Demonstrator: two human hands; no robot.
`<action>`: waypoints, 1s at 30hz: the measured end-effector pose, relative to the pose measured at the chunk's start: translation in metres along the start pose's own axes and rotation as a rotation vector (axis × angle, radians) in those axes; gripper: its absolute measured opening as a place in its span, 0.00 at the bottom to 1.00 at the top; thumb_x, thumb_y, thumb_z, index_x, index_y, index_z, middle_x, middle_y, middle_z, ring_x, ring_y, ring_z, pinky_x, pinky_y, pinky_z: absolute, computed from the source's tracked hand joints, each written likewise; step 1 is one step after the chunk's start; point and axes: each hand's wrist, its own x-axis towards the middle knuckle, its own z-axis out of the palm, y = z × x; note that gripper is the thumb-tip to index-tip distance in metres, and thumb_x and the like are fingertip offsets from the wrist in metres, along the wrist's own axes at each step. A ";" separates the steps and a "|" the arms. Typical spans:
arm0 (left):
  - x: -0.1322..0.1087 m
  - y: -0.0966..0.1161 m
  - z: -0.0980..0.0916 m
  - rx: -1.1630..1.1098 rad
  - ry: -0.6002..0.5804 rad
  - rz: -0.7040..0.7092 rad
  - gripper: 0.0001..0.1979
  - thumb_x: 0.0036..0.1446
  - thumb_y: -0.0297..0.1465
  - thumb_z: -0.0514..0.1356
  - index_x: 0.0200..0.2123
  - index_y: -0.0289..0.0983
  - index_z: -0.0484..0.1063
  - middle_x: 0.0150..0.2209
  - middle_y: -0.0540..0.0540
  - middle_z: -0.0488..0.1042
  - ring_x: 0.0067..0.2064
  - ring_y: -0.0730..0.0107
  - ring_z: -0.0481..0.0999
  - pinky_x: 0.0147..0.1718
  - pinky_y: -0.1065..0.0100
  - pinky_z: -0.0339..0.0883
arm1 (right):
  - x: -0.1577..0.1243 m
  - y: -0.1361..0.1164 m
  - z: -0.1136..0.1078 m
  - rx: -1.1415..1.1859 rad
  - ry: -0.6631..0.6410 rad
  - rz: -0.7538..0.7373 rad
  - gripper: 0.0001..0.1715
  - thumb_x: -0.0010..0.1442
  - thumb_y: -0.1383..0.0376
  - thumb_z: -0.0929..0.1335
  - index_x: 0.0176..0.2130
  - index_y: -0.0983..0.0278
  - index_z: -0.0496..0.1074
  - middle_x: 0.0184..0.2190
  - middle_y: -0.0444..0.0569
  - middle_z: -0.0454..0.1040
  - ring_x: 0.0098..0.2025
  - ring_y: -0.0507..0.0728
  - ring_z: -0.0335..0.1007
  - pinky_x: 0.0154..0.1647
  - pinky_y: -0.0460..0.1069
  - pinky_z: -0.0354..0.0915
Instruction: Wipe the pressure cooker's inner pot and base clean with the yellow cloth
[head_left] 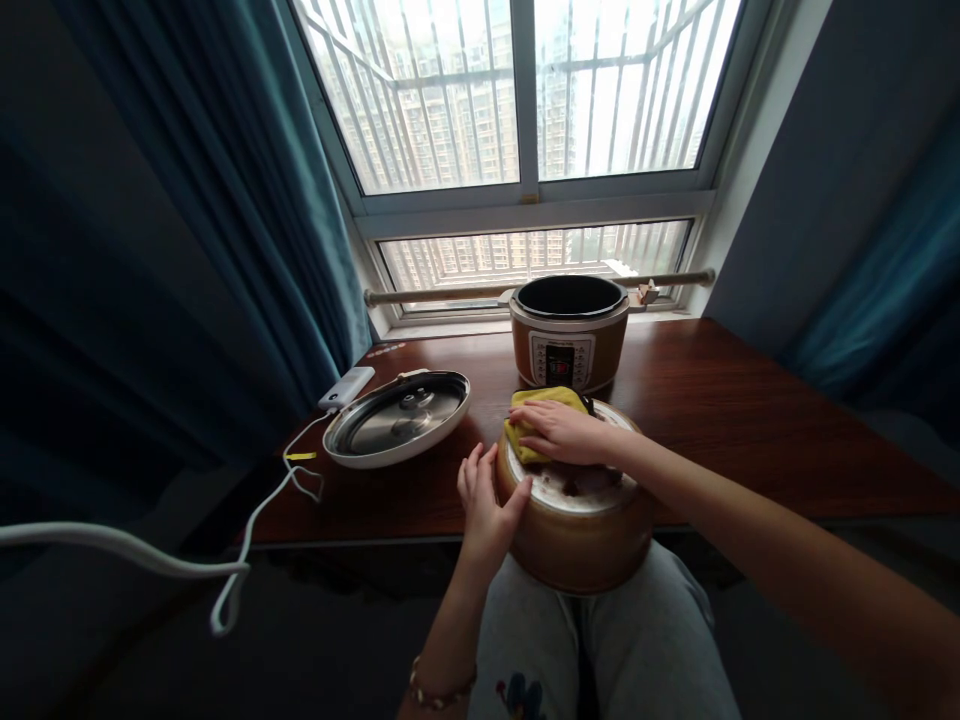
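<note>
A bronze-coloured cooker lid (577,530) rests upside down on my lap, its silver inner face turned up. My left hand (484,510) grips its left rim, fingers wrapped against the side. My right hand (562,430) lies flat on a yellow cloth (529,420), pressing it onto the far top of the lid. The cooker body (570,345) stands open on the wooden table behind the lid.
A round metal inner plate (397,415) lies on the table (750,400) at the left. A white power bank (346,387) with a white cable (247,530) sits beside it. Teal curtains hang at both sides of the window.
</note>
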 end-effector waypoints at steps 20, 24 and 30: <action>0.000 0.006 -0.001 0.100 0.001 -0.056 0.28 0.48 0.42 0.56 0.51 0.35 0.61 0.59 0.39 0.55 0.62 0.51 0.43 0.58 0.48 0.41 | -0.119 0.071 0.035 1.359 0.682 0.693 0.24 0.51 0.54 0.69 0.46 0.60 0.68 0.39 0.49 0.75 0.37 0.57 0.72 0.36 0.49 0.67; -0.001 0.007 -0.003 0.078 -0.002 -0.059 0.28 0.48 0.42 0.56 0.51 0.36 0.61 0.59 0.40 0.55 0.62 0.51 0.44 0.58 0.47 0.42 | -0.145 0.016 0.061 1.161 1.100 0.694 0.19 0.56 0.55 0.66 0.47 0.57 0.67 0.46 0.47 0.72 0.44 0.57 0.70 0.44 0.52 0.66; -0.001 0.006 -0.001 0.038 -0.002 -0.053 0.25 0.48 0.39 0.57 0.50 0.38 0.60 0.57 0.41 0.59 0.61 0.52 0.48 0.58 0.48 0.44 | -0.141 -0.065 0.063 0.333 1.011 0.461 0.13 0.59 0.64 0.62 0.45 0.60 0.69 0.49 0.48 0.69 0.59 0.61 0.53 0.60 0.60 0.49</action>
